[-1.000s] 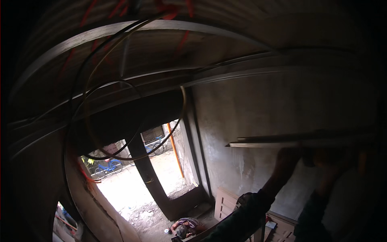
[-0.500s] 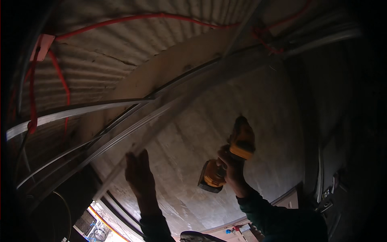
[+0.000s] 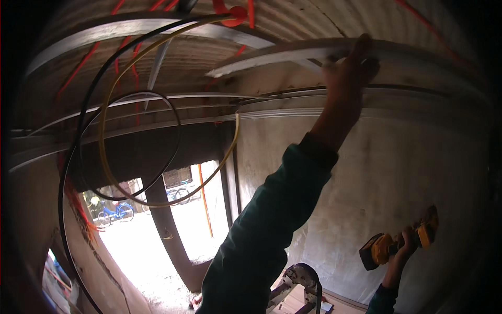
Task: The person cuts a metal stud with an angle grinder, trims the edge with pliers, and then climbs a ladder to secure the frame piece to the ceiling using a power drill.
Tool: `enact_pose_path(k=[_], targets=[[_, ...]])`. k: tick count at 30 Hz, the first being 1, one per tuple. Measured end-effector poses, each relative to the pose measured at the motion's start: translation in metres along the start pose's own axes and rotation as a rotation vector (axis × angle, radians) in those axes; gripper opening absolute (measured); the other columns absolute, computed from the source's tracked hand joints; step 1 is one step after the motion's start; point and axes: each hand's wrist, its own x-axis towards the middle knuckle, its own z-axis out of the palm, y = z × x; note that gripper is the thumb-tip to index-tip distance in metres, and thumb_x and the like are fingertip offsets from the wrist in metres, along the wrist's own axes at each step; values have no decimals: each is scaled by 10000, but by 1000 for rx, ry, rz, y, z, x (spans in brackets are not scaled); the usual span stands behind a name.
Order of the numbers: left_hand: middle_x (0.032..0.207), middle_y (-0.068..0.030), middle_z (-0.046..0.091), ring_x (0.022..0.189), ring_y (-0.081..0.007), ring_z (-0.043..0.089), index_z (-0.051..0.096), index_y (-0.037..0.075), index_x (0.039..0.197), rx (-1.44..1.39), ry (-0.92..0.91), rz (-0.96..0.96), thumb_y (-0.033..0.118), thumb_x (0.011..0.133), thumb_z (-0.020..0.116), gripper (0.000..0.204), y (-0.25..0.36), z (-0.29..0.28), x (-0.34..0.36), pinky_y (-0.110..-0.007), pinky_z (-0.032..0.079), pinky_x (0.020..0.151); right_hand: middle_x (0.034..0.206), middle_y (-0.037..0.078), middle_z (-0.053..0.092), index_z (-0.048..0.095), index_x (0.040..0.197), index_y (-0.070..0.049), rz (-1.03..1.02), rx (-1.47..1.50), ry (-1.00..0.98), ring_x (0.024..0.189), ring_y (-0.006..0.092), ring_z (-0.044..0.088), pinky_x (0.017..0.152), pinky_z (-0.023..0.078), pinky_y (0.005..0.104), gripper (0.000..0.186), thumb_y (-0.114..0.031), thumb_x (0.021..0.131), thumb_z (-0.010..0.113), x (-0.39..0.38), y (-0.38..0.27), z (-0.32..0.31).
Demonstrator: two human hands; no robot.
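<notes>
My left hand [image 3: 348, 76] reaches up high, its fingers closed round a long metal channel [image 3: 272, 56] below the corrugated ceiling. One end of the channel is free to the left of the hand; the other runs off toward the dark right rim. Lower at the right, my right hand [image 3: 407, 245] grips a yellow and black cordless drill [image 3: 384, 248] by its handle. The drill's battery points left and its head points to the upper right, in front of the grey wall [image 3: 334, 193]. The bit cannot be made out.
Loops of black cable [image 3: 78, 141] and yellow cable [image 3: 104, 152] hang at the left. Metal ceiling rails [image 3: 183, 97] cross behind them, with red conduits [image 3: 81, 68] above. A stepladder [image 3: 303, 272] stands below me. A bright doorway [image 3: 196, 209] opens beyond, with a blue bicycle [image 3: 117, 212] outside.
The view has swung left, bringing the doorway and hanging cables into sight. My left arm now stretches higher, with the channel in hand. The drill appears farther right, still in my right hand.
</notes>
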Motion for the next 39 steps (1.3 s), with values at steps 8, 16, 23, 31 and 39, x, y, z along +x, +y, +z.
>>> enact_pose_path(k=[8,16,23,31,39], targets=[[1080,-104,539,966,-128,538,469,-36,1206,-130,-173,289,130,830,657,452,-15,35,38,-238,465,792,658,-47,383,517,958,-88,10,23,-51,596,62,392,563,367,235,213,-67,748,551,-4,21,-10],[982,-107,544,860,-125,549,485,-53,1090,-231,90,140,227,818,700,446,37,62,17,-201,458,696,635,-37,393,445,734,-142,39,-34,-126,574,68,403,554,363,229,120,-78,721,545,-32,26,5],[1060,-114,535,951,-139,536,445,-42,1186,-234,147,116,170,847,652,451,38,32,-25,-224,452,781,613,-26,382,438,721,-125,36,-18,-69,549,79,407,557,369,240,104,-64,723,522,-45,45,-16],[1150,-122,525,1056,-156,522,398,-29,1295,197,-11,226,105,880,598,480,-52,79,22,-251,445,878,666,-44,393,445,747,-156,91,170,171,535,84,399,504,364,220,156,-93,835,557,62,82,-93],[1175,-156,518,1131,-192,510,421,-37,1292,872,-205,572,123,909,574,442,-321,283,90,-263,438,972,640,36,548,515,851,-58,158,173,-154,527,132,546,493,454,281,159,-15,744,623,283,73,-270]])
